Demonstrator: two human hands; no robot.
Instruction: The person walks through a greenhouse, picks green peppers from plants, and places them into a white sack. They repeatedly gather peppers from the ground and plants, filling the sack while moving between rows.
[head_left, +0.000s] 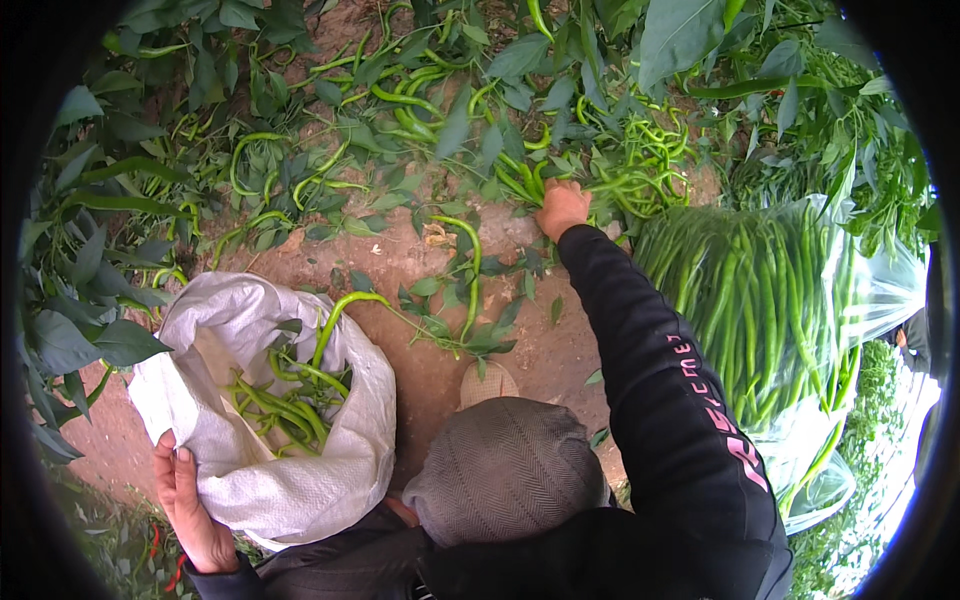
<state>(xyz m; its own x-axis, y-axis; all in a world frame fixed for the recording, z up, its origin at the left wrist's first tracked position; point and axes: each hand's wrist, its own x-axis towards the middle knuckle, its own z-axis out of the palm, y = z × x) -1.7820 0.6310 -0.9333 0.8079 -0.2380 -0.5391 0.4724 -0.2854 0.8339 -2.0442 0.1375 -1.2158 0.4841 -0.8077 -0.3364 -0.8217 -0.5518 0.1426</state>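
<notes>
Between thumb and fingers, my left hand (186, 499) grips the rim of a white woven sack (300, 487) at the lower left. Inside the open sack lie several green chili peppers (289, 412) and some leaves. My right hand (564, 206) reaches to the ground at upper centre, its fingers around a few green peppers (523, 180) whose far ends point up and left. Its fingertips are partly hidden. Just right of that hand is a heap of thin, curled green peppers (652, 169).
A clear plastic bag packed with long green peppers (757, 300) stands at the right. Pepper plants (82, 262) border both sides. Loose peppers and leaves litter the soil (442, 382). At the far right edge, part of another person (916, 341) shows.
</notes>
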